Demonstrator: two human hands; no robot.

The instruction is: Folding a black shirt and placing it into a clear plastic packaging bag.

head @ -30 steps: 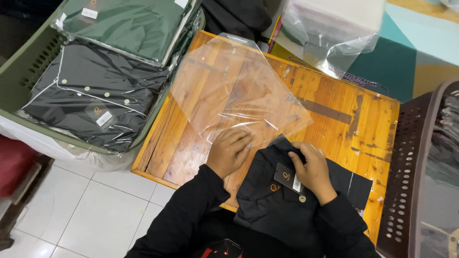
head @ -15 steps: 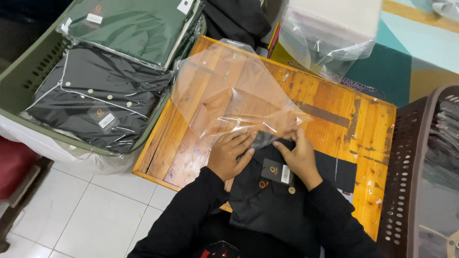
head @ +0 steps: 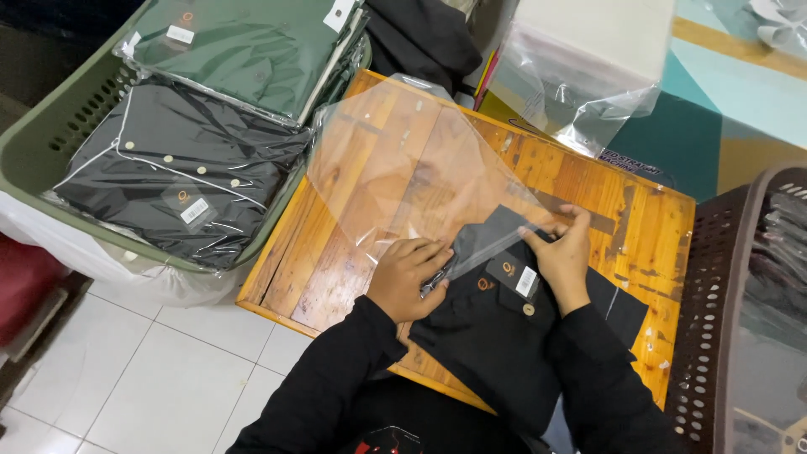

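A folded black garment (head: 496,328) with a small tag and buttons lies on the low wooden table (head: 336,261). Its far end sits inside the mouth of a clear plastic bag (head: 403,160), which stretches away across the table. My left hand (head: 409,277) grips the bag's near-left edge over the garment. At the right edge of the opening, my right hand (head: 563,256) pinches the bag against the cloth. Both arms wear black sleeves.
A green basket (head: 50,143) at the left holds bagged black (head: 168,181) and green (head: 244,46) garments. A brown perforated basket (head: 714,319) stands at the right. More clear bags (head: 580,92) lie beyond the table. White floor tiles lie below.
The bag's mouth has slid nearer over the garment's far end. Both hands moved from pressing on the garment to gripping the bag's edges, the right hand farther out.
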